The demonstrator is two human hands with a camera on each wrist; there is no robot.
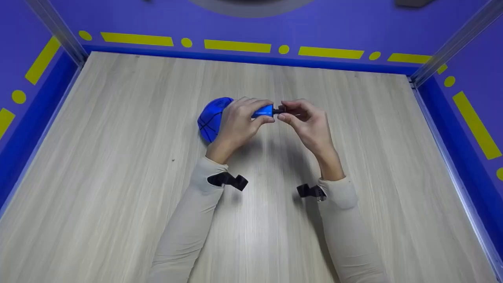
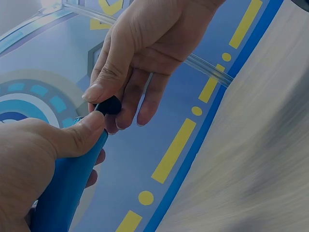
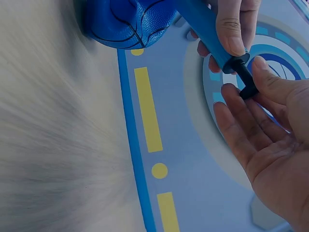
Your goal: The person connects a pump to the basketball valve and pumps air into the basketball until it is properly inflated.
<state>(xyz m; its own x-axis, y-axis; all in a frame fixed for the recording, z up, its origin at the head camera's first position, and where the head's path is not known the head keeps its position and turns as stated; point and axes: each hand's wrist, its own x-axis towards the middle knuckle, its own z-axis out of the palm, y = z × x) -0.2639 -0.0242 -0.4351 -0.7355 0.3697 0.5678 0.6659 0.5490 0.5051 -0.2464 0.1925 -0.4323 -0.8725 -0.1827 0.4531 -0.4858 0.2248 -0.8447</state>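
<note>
A blue hand pump point(image 1: 264, 111) is held level above the table by both hands. My left hand point(image 1: 239, 121) wraps round its blue barrel, also seen in the left wrist view as a tube point(image 2: 67, 186), the thumb lying near its end. My right hand point(image 1: 313, 124) pinches the black handle point(image 3: 247, 87) between thumb and fingers; a short black rod shows between handle and barrel. Left of the left hand is a blue, partly deflated basketball point(image 1: 212, 121) with black lines, dented on top and partly hidden by that hand. Whether the pump joins the ball cannot be seen.
The wood-grain table point(image 1: 118, 165) spreads around the hands. Blue panels point(image 1: 243, 29) with yellow dashes and dots stand along its back and sides, joined by metal corner posts. A black camera mount point(image 1: 230, 180) sticks out from the left wrist, another point(image 1: 310, 191) from the right.
</note>
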